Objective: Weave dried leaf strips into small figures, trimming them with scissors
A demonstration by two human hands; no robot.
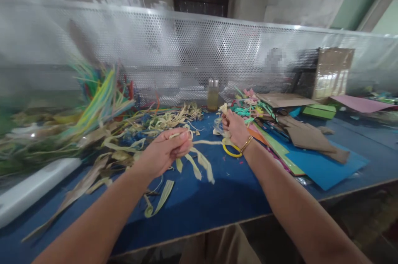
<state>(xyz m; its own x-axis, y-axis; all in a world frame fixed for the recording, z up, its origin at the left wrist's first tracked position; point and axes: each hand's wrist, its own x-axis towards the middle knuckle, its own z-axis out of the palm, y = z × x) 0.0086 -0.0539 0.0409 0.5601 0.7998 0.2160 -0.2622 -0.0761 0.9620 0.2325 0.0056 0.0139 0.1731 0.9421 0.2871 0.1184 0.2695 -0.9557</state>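
Closed in a pinch, my left hand (174, 148) holds pale yellow-green dried leaf strips. Loose strip ends (203, 164) hang below its fingers over the blue tabletop (230, 193). My right hand (234, 126), with a gold bracelet (246, 144) at the wrist, is also closed. A small cream flower-like piece (223, 108) sticks up at its fingertips and seems to be pinched there. Just under that hand lies a yellow loop (231, 148), perhaps a scissors handle. A pale strip (207, 142) runs between the left hand and this loop. One curled strip (160, 202) rests nearer the front edge.
Dried strips (124, 144) and coloured strands (96, 102) are heaped at left, beside a white bar-shaped object (37, 189). A bottle (213, 95) stands before a perforated metal screen (192, 52). Cardboard pieces (311, 135) and blue paper (329, 168) lie right.
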